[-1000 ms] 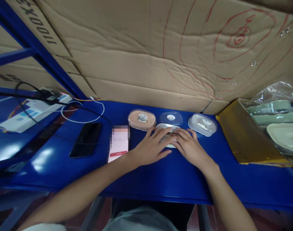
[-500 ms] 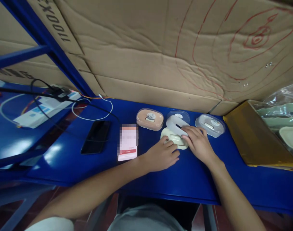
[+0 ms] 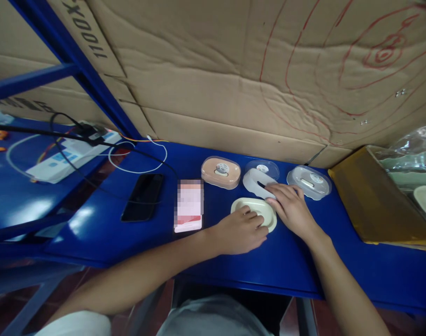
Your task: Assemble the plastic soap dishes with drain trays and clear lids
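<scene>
A shallow cream oval dish (image 3: 241, 204) with a rounded rim lies on the blue table. My left hand (image 3: 243, 229) is over its near side, with curled fingers gripping its middle and hiding that part. Just behind it stands a white oval box (image 3: 252, 182) with a dark slot, and my right hand (image 3: 286, 201) pinches the box's right end between thumb and fingers. Behind the white box sits a clear oval lid (image 3: 268, 168) with a round label. A peach lidded oval box (image 3: 218, 177) rests to the left, and a white lidded oval box (image 3: 309, 182) to the right.
A lit phone (image 3: 189, 205) and a dark phone (image 3: 143, 197) lie to the left, near cables and a white power strip (image 3: 73, 158). An open carton (image 3: 366, 200) with green and cream pieces stands at right. Cardboard (image 3: 213, 84) walls the back.
The cream dish has come toward me with my left hand, away from the white box. My right hand still holds the white box, which now sits a little flatter. The view has shifted slightly.
</scene>
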Demonstrator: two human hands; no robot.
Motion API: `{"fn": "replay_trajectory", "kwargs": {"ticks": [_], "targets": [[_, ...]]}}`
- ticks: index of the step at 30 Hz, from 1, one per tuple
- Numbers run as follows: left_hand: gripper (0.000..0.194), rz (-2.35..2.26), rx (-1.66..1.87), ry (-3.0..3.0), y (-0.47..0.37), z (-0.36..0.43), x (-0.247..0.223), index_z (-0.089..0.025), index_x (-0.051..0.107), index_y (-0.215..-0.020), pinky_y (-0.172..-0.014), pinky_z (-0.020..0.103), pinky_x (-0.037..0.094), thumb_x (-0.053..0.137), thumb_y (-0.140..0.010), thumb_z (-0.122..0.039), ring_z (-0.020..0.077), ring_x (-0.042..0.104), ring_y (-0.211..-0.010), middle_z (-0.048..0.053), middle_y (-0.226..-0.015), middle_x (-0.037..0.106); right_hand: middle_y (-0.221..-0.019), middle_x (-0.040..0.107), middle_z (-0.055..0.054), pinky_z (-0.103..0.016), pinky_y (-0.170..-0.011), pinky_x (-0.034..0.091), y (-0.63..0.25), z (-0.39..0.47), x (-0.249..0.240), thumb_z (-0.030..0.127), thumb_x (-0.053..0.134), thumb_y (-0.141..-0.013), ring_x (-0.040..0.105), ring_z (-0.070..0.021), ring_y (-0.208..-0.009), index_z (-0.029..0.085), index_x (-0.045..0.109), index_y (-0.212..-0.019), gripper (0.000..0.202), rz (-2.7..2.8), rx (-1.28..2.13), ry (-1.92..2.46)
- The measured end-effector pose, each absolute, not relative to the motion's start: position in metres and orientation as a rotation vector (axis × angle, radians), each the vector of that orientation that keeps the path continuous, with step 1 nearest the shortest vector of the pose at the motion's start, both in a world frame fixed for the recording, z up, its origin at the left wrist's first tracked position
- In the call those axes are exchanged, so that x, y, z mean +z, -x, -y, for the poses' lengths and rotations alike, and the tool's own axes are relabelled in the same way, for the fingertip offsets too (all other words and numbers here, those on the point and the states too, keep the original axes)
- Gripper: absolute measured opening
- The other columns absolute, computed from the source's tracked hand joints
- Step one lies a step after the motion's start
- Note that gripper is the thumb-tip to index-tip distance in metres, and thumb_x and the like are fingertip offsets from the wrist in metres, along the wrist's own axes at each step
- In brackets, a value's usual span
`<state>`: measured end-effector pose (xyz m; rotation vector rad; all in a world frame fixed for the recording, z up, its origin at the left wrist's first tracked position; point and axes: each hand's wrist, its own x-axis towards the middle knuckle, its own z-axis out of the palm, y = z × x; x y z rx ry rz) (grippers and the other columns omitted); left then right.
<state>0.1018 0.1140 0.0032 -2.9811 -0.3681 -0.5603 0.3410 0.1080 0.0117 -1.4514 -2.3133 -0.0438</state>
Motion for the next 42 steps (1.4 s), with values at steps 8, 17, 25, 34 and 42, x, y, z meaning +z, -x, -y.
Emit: {"fn": "replay_trajectory", "kwargs": {"ticks": [8,17,25,34,42], "targets": [[0.021,0.165,-0.635,3.032,-0.102,-0.105,0.002,-0.021,0.069,-0.088,-0.077,0.037,0.041,0.067,-0.102,-0.036,0.0201,0.065,-0.081,0.003,-0.086,0.067,-0.136,0.073,-0.010,-0.048,-0.107,0.040,-0.336,-0.102,0.018,0.037,0.043,-0.114,0.066,-0.0279,-0.127,0.025,0.062,-0.140,0.034,2.374,-0.010,1.391],[0.017,0.197,-0.550,3.041,-0.097,-0.109,0.009,-0.020,0.070,-0.096,-0.079,0.039,0.042,0.068,-0.101,-0.036,0.0220,0.066,-0.087,0.004,-0.091,0.069,-0.137,0.072,-0.009,-0.050,-0.110,0.038,-0.338,-0.102,0.005,0.035,0.052,-0.111,0.066,-0.0281,-0.126,0.026,0.067,-0.137,0.031,2.437,-0.017,1.395],[0.059,0.483,-0.356,3.113,-0.079,-0.117,0.022,-0.020,0.065,-0.132,-0.105,0.050,0.042,0.081,-0.088,-0.056,0.0368,0.056,-0.131,0.017,-0.146,0.060,-0.140,0.071,-0.010,-0.051,-0.111,0.038,-0.342,-0.102,0.013,0.039,0.053,-0.111,0.064,-0.0290,-0.130,0.025,0.068,-0.135,0.031,2.381,-0.047,1.451],[0.074,0.725,-0.192,3.199,-0.068,-0.122,0.025,-0.024,0.052,-0.152,-0.108,0.051,0.041,0.081,-0.090,-0.052,0.0379,0.057,-0.133,0.017,-0.150,0.056,-0.134,0.074,-0.009,-0.050,-0.110,0.040,-0.333,-0.096,0.026,0.033,0.050,-0.112,0.066,-0.0279,-0.127,0.025,0.068,-0.134,0.030,2.374,0.034,1.420],[0.072,0.749,-0.180,3.297,-0.065,-0.124,0.026,-0.024,0.053,-0.149,-0.108,0.047,0.042,0.084,-0.089,-0.048,0.0360,0.057,-0.133,0.015,-0.150,0.056,-0.157,0.057,-0.013,-0.055,-0.115,0.041,-0.342,-0.102,0.011,0.044,0.049,-0.111,0.052,-0.0328,-0.146,0.028,0.057,-0.150,0.043,2.394,0.059,1.521]]}}
